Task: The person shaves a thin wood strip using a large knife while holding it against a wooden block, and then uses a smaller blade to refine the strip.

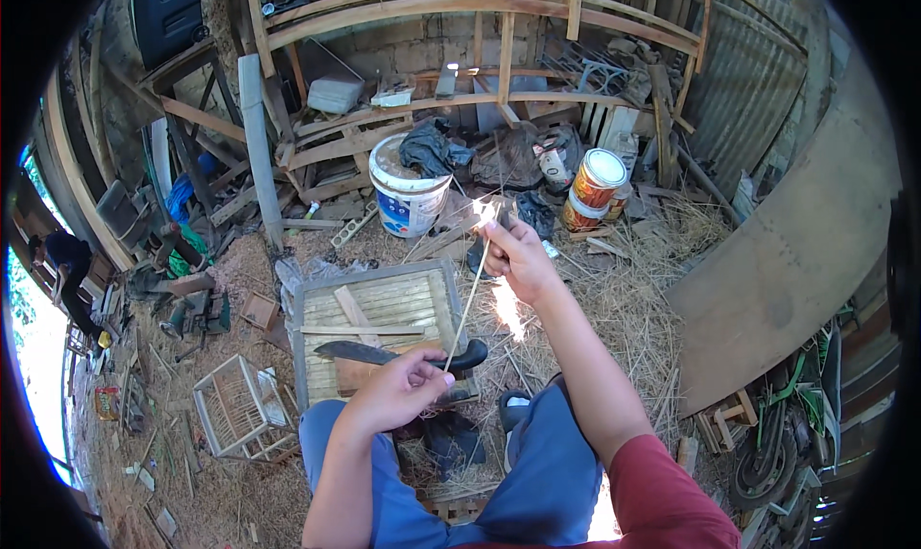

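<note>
A thin pale stick (pixel 468 304), like a bamboo sliver, runs at a slant between my two hands. Its lower end is pinched by my left hand (pixel 398 393), thumb against fingers. Higher up and farther away, my right hand (pixel 518 256) closes its fingers on the upper part, where bright sunlight hides the tip. Just beyond my left hand, a large knife (pixel 350 352) with a dark blade and black curved handle lies over a low slatted table (pixel 446 280). My hand covers part of the knife; whether it touches it, I cannot tell. Loose wood strips (pixel 355 316) rest on the slats.
A small slatted wooden cage (pixel 240 410) stands left of the table. Beyond it are a white bucket (pixel 411 208) with black plastic on top and stacked paint cans (pixel 593 189). Straw (pixel 614 299) covers the ground. A large board (pixel 787 280) leans at right; another person (pixel 67 271) is far left.
</note>
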`<state>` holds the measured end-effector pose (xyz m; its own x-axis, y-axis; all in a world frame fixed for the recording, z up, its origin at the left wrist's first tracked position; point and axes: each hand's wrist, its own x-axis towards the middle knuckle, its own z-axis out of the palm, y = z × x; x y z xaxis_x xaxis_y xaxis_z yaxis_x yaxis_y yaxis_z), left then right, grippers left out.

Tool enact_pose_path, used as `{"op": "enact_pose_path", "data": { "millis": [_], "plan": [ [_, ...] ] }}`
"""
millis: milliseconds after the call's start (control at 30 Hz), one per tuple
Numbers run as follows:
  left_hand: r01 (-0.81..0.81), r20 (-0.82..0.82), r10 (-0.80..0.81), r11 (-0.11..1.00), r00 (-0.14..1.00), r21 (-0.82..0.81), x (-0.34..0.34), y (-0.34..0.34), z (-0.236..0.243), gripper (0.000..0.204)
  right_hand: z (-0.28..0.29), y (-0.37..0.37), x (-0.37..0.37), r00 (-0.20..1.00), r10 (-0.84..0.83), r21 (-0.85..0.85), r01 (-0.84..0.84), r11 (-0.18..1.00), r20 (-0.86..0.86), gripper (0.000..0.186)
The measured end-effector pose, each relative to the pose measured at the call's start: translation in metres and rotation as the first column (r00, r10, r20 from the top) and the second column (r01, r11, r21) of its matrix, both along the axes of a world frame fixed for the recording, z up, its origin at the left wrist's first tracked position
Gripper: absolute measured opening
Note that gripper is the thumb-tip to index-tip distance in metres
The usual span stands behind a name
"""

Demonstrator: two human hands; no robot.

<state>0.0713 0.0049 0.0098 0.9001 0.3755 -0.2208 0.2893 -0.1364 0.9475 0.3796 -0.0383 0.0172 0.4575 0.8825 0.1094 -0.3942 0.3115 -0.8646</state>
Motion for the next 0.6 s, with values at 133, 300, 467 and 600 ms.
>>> {"op": "enact_pose_path", "data": {
  "millis": [133,300,467,600],
  "plan": [
    [-0.096,0.111,0.095,0.995,0.989,0.002,0.017,0.001,0.024,0.039,0.005,-0.007,-0.008,0.988,0.146,-0.016,-0.145,0.989,0.051,0.026],
    [-0.138,0.079,0.157,0.969,0.984,-0.207,0.04,-0.01,0.036,0.033,0.014,-0.006,-0.023,0.979,0.164,-0.055,-0.159,0.986,0.121,0.028],
    [-0.209,0.125,0.267,0.913,0.956,-0.351,0.027,-0.005,0.051,0.028,0.024,0.002,-0.038,0.971,0.122,-0.099,-0.103,0.99,0.208,0.025],
    [-0.296,0.098,0.375,0.845,0.922,-0.445,0.001,0.01,0.054,0.026,0.032,0.007,-0.049,0.939,0.098,-0.116,-0.063,0.991,0.33,0.024]
  ]
}}
